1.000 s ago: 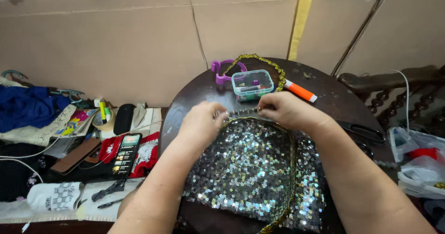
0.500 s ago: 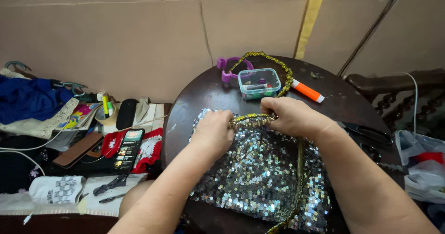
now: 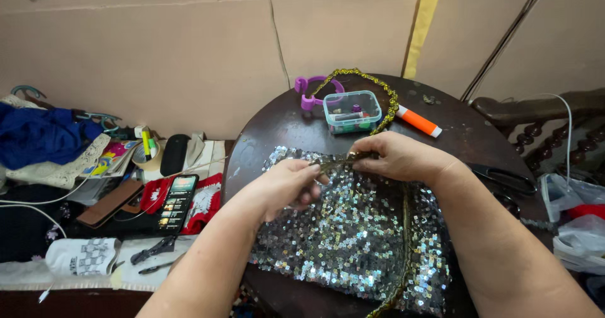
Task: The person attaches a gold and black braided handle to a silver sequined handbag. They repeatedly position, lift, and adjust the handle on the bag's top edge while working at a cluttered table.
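Observation:
A silver sequined fabric lies spread on a dark round table. My left hand and my right hand meet at its far edge, both pinching a gold beaded trim against the fabric. The trim runs down the fabric's right side and also loops past a small clear plastic box of sewing bits farther back. Whether a needle is held is too small to tell.
An orange-and-white marker and purple plastic piece lie near the box. Black scissors rest at the table's right. Left of the table a low surface holds a phone, blue cloth, pliers. Plastic bags sit right.
Both hands have drawn slightly nearer along the fabric's far edge, and the view shifted a little. The trim stays pinched between them.

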